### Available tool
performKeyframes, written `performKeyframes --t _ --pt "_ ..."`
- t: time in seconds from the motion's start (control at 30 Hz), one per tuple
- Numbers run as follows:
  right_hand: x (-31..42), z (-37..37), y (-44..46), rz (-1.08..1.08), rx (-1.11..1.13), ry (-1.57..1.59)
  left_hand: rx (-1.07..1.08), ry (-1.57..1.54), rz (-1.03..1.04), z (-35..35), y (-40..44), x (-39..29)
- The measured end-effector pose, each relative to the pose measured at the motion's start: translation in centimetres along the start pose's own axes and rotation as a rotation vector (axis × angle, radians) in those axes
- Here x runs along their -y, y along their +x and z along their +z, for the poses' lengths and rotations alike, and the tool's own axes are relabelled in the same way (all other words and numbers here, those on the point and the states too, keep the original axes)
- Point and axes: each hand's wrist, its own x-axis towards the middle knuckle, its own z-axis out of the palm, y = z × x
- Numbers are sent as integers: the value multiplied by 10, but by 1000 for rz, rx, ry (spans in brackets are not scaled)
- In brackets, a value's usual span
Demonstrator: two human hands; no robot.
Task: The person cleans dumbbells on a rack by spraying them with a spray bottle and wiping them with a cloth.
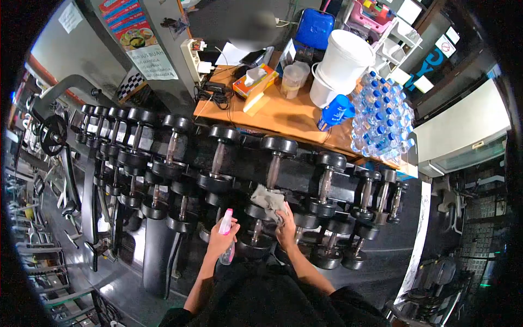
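Note:
My left hand [222, 237] is wrapped round a spray bottle [226, 222] with a pink top and a clear body, held in front of the dumbbell rack. In my right hand [286, 228] is a crumpled grey cloth [269, 200], which lies against the lower end of an upper-row dumbbell [274, 168] near the middle. Part of that dumbbell's lower head is hidden by the cloth. Beneath my hands sits a lower-row dumbbell [256, 233] with black round heads.
Two rows of dumbbells [219, 158] run left to right. Behind them, a wooden counter [272, 121] bears a white bucket [342, 60], a blue container [333, 113], a tissue box [254, 80] and several water bottles [381, 117]. A padded bench [159, 256] stands at the lower left.

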Motion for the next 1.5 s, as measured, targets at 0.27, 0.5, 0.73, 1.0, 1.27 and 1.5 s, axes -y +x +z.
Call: performKeyframes --t 0.27,0.5,0.73,1.0,1.27,1.5 --pt "-61 41 -30 837 -201 358 43 -15 12 4 -17 16" --pt "-57 76 -3 1435 -452 1867 197 53 -54 2 -5 8" --pt "34 42 9 1366 -888 1758 308 87 -46 -25 23 -6" --pt "-8 110 -17 1426 -560 2028 425 78 -83 -48 26 -55" --pt "68 94 35 1354 -1046 2126 442 85 -77 -79 24 -41" --pt "49 95 -28 1203 -800 2230 448 52 -85 -91 21 -26"
